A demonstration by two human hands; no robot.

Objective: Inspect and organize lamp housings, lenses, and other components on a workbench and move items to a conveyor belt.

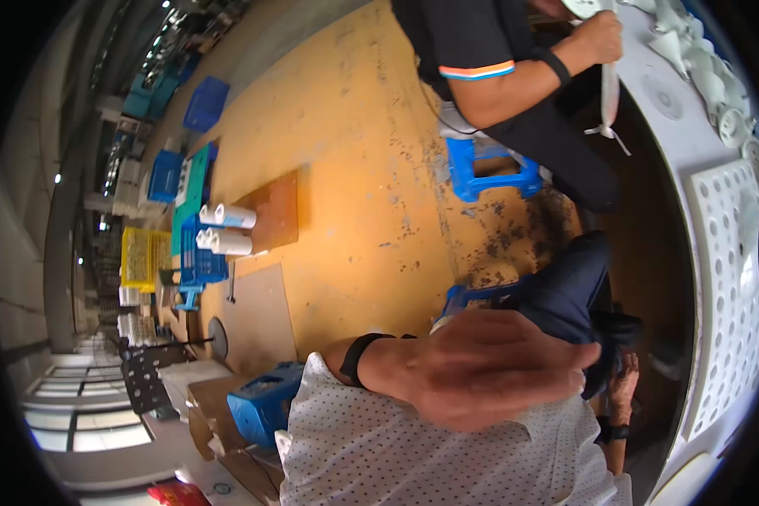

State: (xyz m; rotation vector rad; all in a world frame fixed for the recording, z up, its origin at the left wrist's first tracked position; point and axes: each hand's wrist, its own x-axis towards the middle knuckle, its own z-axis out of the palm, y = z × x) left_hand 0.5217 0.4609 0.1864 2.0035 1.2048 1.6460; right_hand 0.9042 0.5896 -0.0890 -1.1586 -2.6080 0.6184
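Observation:
The view is tipped sideways. My left hand (493, 371) fills the middle, blurred and close, back toward the camera, with a black band on its wrist. Its bent fingers lie against a dark blue trouser leg (569, 291), and I cannot see anything in them. My right hand (624, 384) shows only as a sliver past that cloth, with a black watch on its wrist, near the edge of the white table (675, 143). My white dotted shirt (413, 455) covers the lower edge.
A co-worker in a black shirt sits on a blue stool (489, 164), one hand (599, 38) on a white part at the table. A white perforated tray (729, 278) and white moulded parts (708, 67) lie there. Blue crates (198, 261), a yellow crate (142, 257) and boards stand on the yellow floor.

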